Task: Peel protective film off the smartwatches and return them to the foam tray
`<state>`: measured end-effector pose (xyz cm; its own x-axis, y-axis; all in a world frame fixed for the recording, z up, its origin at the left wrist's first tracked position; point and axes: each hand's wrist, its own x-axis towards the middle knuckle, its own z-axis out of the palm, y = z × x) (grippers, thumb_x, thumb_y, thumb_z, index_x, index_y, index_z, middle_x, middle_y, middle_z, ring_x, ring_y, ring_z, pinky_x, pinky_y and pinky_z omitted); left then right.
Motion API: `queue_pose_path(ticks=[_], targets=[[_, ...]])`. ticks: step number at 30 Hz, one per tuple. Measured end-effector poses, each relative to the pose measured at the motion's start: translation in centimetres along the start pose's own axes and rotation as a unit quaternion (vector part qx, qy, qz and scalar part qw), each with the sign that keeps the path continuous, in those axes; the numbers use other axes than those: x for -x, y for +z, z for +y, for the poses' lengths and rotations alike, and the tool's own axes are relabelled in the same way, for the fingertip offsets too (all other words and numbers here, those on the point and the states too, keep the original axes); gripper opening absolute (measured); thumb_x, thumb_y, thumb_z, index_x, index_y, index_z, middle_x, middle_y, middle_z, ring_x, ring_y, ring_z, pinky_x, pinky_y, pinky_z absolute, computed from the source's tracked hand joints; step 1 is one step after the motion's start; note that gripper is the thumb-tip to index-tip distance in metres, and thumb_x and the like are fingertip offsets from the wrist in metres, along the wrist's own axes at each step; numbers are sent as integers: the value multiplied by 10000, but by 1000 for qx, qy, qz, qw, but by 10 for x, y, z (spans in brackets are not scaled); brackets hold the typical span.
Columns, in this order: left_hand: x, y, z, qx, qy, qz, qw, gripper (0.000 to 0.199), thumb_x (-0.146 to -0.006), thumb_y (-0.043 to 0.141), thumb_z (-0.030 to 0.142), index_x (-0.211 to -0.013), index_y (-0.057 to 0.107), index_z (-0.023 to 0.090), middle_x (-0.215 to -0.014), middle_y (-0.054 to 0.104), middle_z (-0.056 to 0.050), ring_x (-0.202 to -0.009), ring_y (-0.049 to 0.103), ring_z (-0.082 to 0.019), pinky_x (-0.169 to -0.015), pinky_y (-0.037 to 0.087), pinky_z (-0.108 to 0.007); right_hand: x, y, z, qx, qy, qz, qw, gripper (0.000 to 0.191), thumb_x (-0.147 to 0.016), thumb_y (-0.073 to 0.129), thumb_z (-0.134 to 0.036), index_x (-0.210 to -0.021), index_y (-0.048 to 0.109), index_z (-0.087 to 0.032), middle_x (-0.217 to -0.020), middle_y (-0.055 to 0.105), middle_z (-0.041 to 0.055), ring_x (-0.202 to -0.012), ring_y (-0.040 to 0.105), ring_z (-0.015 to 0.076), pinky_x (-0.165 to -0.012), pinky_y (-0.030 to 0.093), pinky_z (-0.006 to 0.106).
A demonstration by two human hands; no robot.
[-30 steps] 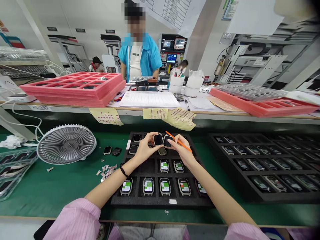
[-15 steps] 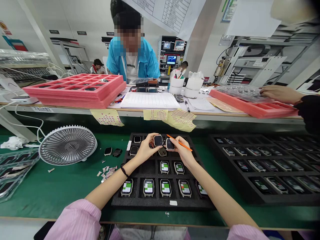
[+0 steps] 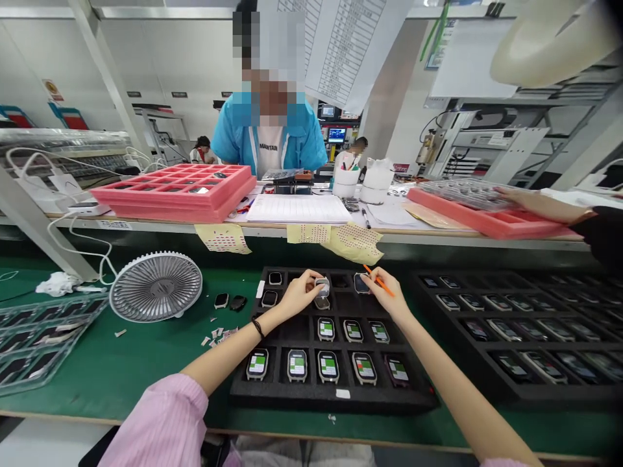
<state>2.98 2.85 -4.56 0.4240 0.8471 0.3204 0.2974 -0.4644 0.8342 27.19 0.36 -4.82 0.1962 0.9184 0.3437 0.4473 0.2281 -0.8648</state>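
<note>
The left hand [image 3: 302,293], pinching a watch [image 3: 322,287], has parted from the right hand [image 3: 387,292], pinching another watch [image 3: 361,283] and an orange pen [image 3: 380,281].

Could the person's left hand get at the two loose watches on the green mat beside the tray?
Probably yes. The left hand sits close to the loose watches, with only part of the black foam tray between; nothing tall blocks it, though it holds a watch.

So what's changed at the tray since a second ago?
The left hand and right hand drew apart, the left at a smartwatch, the right at another, holding an orange pen. A co-worker's hand came onto the clear tray. The lower watches in the black tray stayed put.
</note>
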Motion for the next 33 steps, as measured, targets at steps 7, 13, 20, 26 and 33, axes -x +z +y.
queue_pose_path(ticks=[7,13,20,26,33], targets=[[-37,50,18,-46,59,-109,991,14,-837,575,175,-834,581,162,-810,709,-32,-769,673,-147,-691,490,-224,19,-22,25,153,6,-9,988,359,-747,530,-514,-595,363,-236,-522,460,-37,-516,456,147,-546,326,264],[-43,66,13,-111,44,-148,982,223,-883,524,351,-919,618,152,-808,701,-55,-747,651,-188,-677,479,-273,26,-18,21,156,-10,-26,987,361,-766,508,-541,-631,359,-241,-560,473,-37,-531,448,145,-555,342,261],[-46,54,11,-202,35,-214,955,131,-769,639,189,-889,690,174,-831,687,-18,-767,646,-166,-685,470,-226,30,-23,11,150,-17,13,988,362,-856,421,-554,-674,363,-246,-622,553,-1,-577,539,176,-611,396,283],[-43,69,24,-287,30,-158,944,213,-784,536,63,-939,674,111,-1068,587,-142,-839,652,-231,-771,487,-333,39,-21,-5,133,-2,-61,989,396,-921,321,-534,-685,455,-245,-699,666,31,-660,651,204,-690,457,312],[-45,74,31,-320,52,-203,924,286,-910,437,243,-843,680,109,-925,614,-129,-803,652,-227,-743,506,-316,53,-13,-21,66,6,-87,994,465,-918,293,-582,-672,487,-237,-612,641,17,-523,630,185,-578,465,292]])
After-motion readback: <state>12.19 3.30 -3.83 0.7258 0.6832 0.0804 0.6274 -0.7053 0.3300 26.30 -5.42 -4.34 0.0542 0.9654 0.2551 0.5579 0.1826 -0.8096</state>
